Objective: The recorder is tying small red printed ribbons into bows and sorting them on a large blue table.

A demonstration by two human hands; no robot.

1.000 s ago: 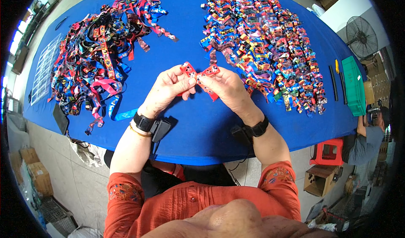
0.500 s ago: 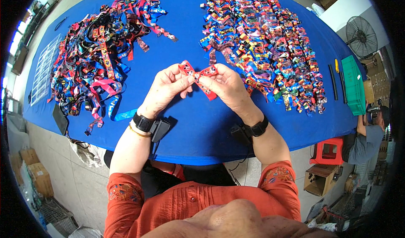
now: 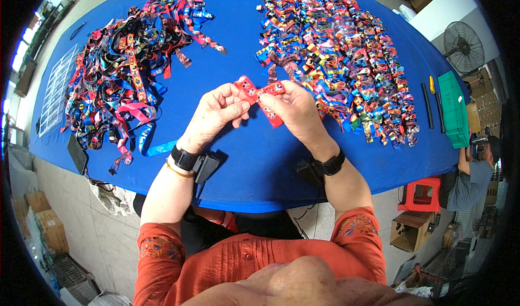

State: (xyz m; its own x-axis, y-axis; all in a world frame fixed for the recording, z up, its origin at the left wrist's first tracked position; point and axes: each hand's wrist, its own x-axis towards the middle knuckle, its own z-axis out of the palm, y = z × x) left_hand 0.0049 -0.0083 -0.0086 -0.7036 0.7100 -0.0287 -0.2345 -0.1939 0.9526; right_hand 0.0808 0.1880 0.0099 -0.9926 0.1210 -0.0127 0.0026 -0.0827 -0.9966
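A red patterned ribbon strap (image 3: 269, 114) is stretched between my hands, crossed into a loop or knot with one end hanging down. My left hand (image 3: 221, 108) pinches its left part between thumb and fingers. The other side is gripped by my right hand (image 3: 294, 108), whose thumb lies over the crossing. Beyond my left hand lies a tangled heap of colourful straps (image 3: 116, 73). To the right of my hands, many folded straps (image 3: 336, 56) lie in long rows.
All this lies on a blue-covered table (image 3: 233, 29). At the right edge are a green bin (image 3: 453, 110) and dark rods (image 3: 428, 105). A fan (image 3: 464, 47) stands beyond. A red stool (image 3: 421, 194) and another person (image 3: 472, 182) are at the lower right.
The ribbon's crossing has shifted slightly right, with my right thumb now covering more of it. My right hand has turned a little; my left hand stays nearly in place.
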